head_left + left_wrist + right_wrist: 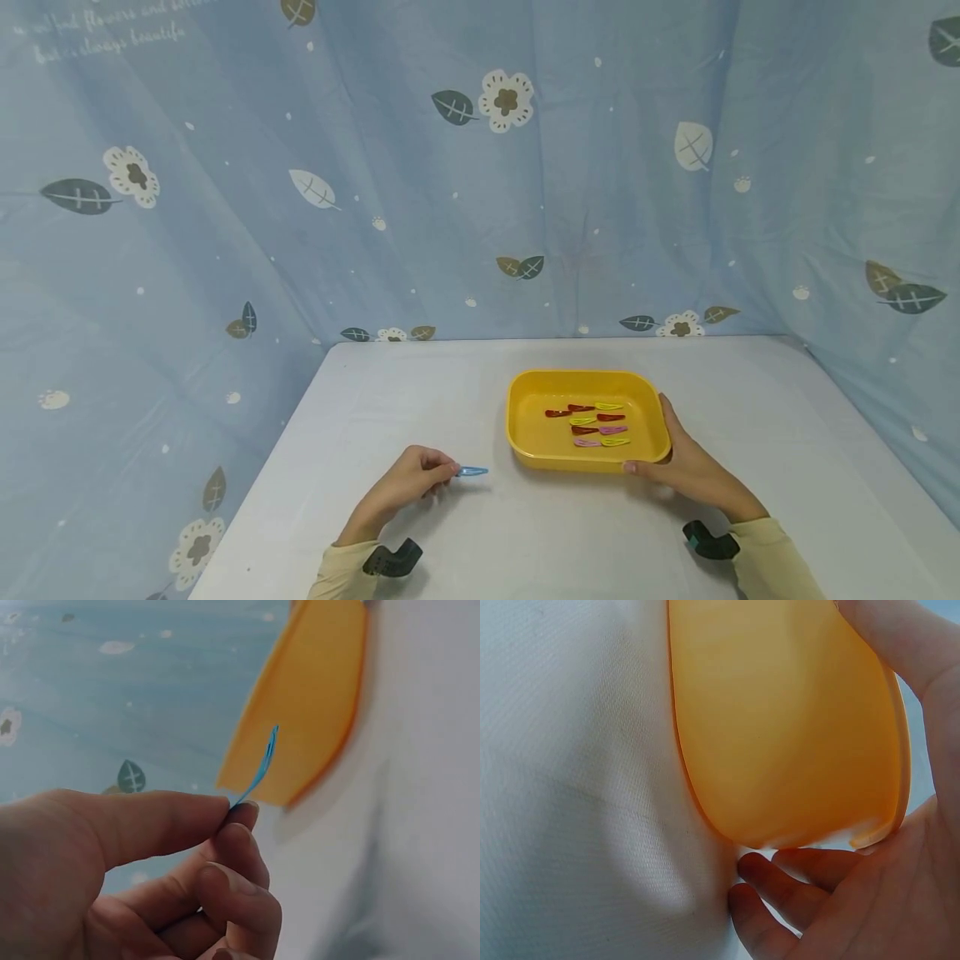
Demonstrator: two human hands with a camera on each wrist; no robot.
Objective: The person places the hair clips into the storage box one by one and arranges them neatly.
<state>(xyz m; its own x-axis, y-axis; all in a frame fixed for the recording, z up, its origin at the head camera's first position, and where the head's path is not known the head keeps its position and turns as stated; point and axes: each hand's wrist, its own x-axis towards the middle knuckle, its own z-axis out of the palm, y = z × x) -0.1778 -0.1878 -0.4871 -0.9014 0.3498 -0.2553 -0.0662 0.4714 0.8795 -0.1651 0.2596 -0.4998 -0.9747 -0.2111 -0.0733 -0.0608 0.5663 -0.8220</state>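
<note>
Between thumb and fingertips my left hand [415,478] pinches a blue snap hair clip [472,472], held left of the yellow tray [536,461]. The left wrist view shows the same hair clip [266,761] edge-on, its free end pointing up and away. My right hand [690,467] grips the tray's near right corner, thumb on the front side and fingers around the right end. In the right wrist view the tray wall [780,735] fills the space between thumb and fingers. Several red, yellow and pink hair clips [597,430] lie in the tray, right of its middle.
A white-covered table [525,542] lies under the tray and both hands. Behind and along the sides hangs a blue curtain [420,208] with leaf and flower prints. A dark band [393,558] sits at the left wrist, another dark band [711,542] at the right.
</note>
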